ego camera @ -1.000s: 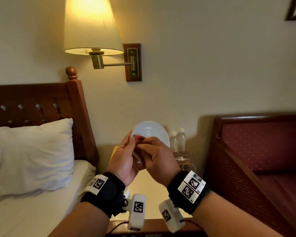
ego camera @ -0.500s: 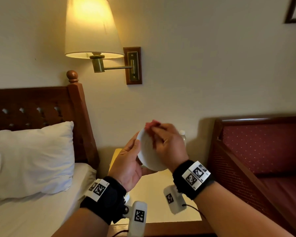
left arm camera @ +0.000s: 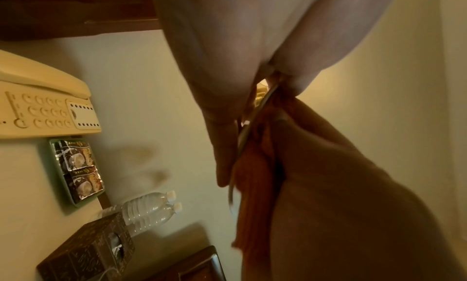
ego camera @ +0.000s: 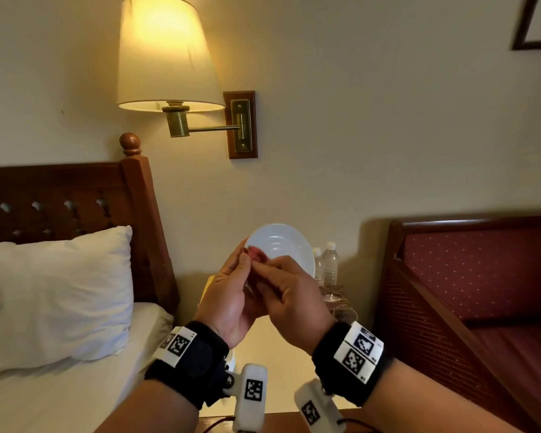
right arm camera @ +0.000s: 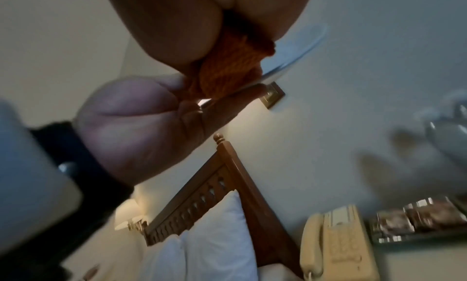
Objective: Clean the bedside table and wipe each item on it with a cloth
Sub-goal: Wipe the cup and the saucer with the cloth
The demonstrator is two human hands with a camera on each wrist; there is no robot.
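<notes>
A white saucer (ego camera: 281,245) is held up in the air above the bedside table (ego camera: 278,348), its face turned toward me. My left hand (ego camera: 231,295) grips its left rim, thumb in front and fingers behind. My right hand (ego camera: 291,295) holds an orange-red cloth (ego camera: 256,254) bunched against the saucer's lower left part. In the left wrist view the saucer's thin edge (left arm camera: 248,125) runs between my left fingers (left arm camera: 222,155) and the cloth (left arm camera: 255,185). The right wrist view shows the cloth (right arm camera: 227,65) pressed on the saucer (right arm camera: 298,45).
On the table stand a cream telephone (left arm camera: 43,97), a green tray of sachets (left arm camera: 78,169), two water bottles (ego camera: 325,264) and a dark patterned tissue box (left arm camera: 88,251). A bed with a white pillow (ego camera: 60,292) lies left, a red armchair (ego camera: 466,276) right, a wall lamp (ego camera: 166,57) above.
Half a second ago the saucer was edge-on, with my right hand and cloth at its top rim. It now faces me, and the cloth has moved down to its lower left.
</notes>
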